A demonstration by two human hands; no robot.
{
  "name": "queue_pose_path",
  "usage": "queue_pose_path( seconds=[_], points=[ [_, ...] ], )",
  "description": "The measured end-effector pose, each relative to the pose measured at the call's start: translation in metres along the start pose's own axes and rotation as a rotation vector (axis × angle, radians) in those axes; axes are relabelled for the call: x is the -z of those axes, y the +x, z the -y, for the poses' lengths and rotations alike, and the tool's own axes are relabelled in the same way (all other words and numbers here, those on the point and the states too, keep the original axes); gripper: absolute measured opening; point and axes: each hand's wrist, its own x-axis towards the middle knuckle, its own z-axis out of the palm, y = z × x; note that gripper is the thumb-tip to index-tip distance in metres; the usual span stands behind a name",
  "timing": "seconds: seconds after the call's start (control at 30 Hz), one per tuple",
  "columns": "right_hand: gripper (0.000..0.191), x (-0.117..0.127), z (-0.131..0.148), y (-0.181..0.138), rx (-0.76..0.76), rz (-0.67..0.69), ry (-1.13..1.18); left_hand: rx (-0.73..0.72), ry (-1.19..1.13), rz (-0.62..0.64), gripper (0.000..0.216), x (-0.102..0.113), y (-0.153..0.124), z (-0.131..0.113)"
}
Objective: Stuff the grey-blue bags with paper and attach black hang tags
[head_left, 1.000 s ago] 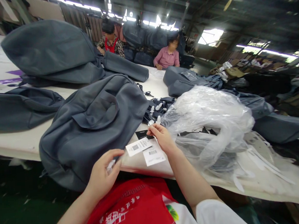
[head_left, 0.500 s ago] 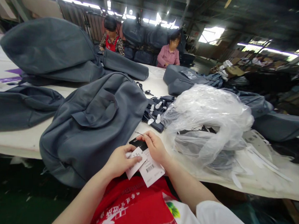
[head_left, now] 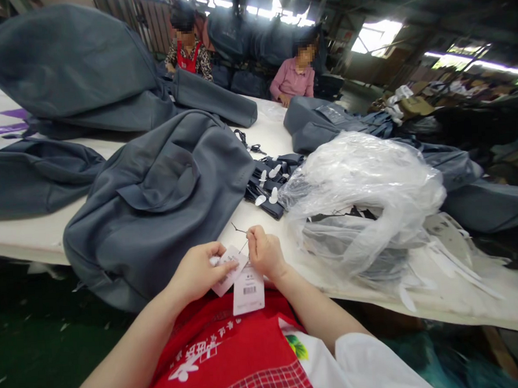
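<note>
My left hand (head_left: 201, 272) pinches a small white hang tag (head_left: 228, 269) between thumb and fingers. Beside it, my right hand (head_left: 265, 252) is closed on a thin dark tag string (head_left: 239, 228), whose free end sticks out up and to the left. A larger white tag with a barcode (head_left: 249, 292) hangs below my right fingers on the string. Both hands are just over the table's front edge, above my red apron (head_left: 215, 347). Just to the left a dark blue-grey bag (head_left: 156, 217) with a top handle lies on the table.
A bundle of folded dark straps with white tabs (head_left: 265, 188) lies beyond my hands. To the right a clear plastic bag (head_left: 362, 171) is heaped on the white table (head_left: 477, 304). More grey bags (head_left: 74, 70) lie at the left. Two people (head_left: 296, 76) work across the table.
The black tag piece that was between my hands is no longer visible. My right hand has turned into a tighter grip, and the barcode tag now hangs straighter. The view has shifted slightly.
</note>
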Motion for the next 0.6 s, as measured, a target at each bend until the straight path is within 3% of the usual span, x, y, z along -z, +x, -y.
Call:
queue_pose_path(
  seconds=[0.13,0.23,0.43,0.6],
  points=[
    [0.027,0.000,0.007,0.004,-0.049,0.014,0.002,-0.179,0.775,-0.204,0.020,0.000,-0.016,-0.029],
    [0.025,0.002,0.014,0.010,-0.133,0.010,0.170,-0.244,0.997,-0.204,0.028,-0.011,-0.018,-0.037],
    [0.023,0.011,0.014,0.016,-0.087,0.023,0.412,-0.295,1.060,-0.299,0.025,-0.018,0.004,-0.011],
    [0.028,0.022,0.010,0.015,-0.065,0.009,0.460,-0.256,0.856,-0.286,0.013,-0.010,0.011,-0.012]
  ],
)
